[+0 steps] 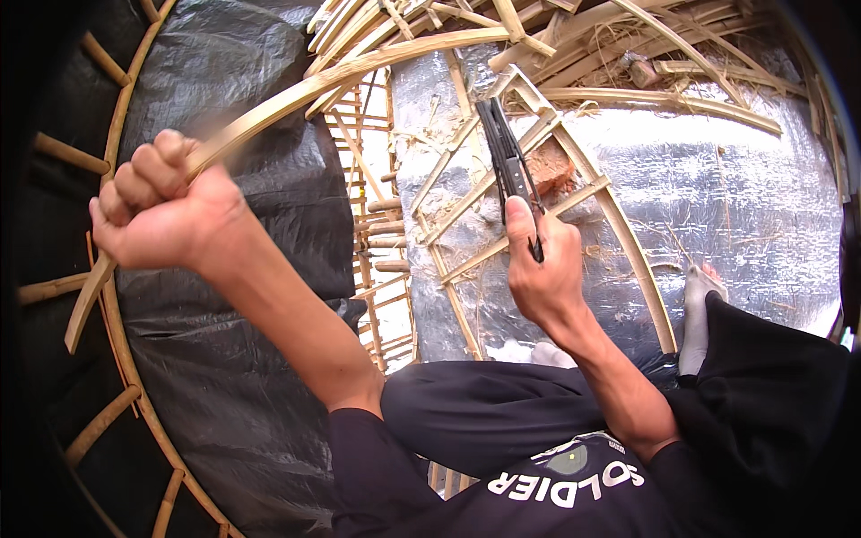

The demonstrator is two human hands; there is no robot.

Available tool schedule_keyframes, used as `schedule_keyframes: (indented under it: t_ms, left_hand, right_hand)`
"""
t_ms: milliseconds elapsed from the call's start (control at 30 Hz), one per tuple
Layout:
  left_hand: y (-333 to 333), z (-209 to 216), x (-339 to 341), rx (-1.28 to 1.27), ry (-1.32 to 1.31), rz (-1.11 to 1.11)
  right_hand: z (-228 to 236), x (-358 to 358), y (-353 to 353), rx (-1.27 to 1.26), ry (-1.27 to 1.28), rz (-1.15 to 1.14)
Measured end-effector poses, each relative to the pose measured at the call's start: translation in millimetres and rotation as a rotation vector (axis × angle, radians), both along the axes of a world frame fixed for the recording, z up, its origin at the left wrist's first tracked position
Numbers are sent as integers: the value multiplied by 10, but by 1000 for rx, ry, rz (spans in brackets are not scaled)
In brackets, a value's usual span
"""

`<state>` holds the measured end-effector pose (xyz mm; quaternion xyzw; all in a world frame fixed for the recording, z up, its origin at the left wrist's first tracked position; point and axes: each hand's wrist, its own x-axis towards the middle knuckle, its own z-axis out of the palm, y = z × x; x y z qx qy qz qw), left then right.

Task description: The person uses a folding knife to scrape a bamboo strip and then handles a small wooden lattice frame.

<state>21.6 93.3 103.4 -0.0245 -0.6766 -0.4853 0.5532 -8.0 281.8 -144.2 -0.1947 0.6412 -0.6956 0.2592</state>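
My left hand [166, 202] is raised at the left, its fingers closed round a long, pale, slightly curved wooden strip [305, 90]. One short end of the strip sticks out below the fist; the long part runs up and right to the wood pile. Slight blur shows around that hand. In my right hand [547, 278], near the middle, is a long, narrow black tool [511, 157] with rivets, pointing up and away; its exact kind I cannot make out. Beneath the tool lies a frame of joined wooden strips [619, 229], with a reddish-brown block [549, 170] partly hidden behind it.
A pile of split wooden strips [592, 49] fills the far side. Silvery sheeting [753, 197] covers the floor, with shavings on it. Black plastic sheeting [233, 359] and a curved pole railing [134, 67] stand at the left. Beside a slatted opening [381, 224], my socked foot [700, 305] rests at the right.
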Motion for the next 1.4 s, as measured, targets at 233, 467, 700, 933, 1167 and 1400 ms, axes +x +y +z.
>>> schedule_keyframes:
  t_ms: [233,467,700,933,1167,1400]
  left_hand:
    - [155,-70,-89,-23,110,251]
    - [-78,-251,-149,88,-140,204]
    - [39,-737,-340,306,-974,78]
    - [481,-1284,-557,248,-1346,-157]
    - [733,-1540,-633,450,-1367,-279]
    - [820,-1842,-559,808,-1151,-336]
  right_hand:
    - [-15,-179,79,-122,-15,20]
    - [-52,-267,113,-366,-5,317]
    - [33,-336,140,-1017,-880,342]
    - [-36,-502,187,-1021,-876,338]
    - [-21,-644,265,-294,-283,294]
    - [51,-636,254,-1,-167,118]
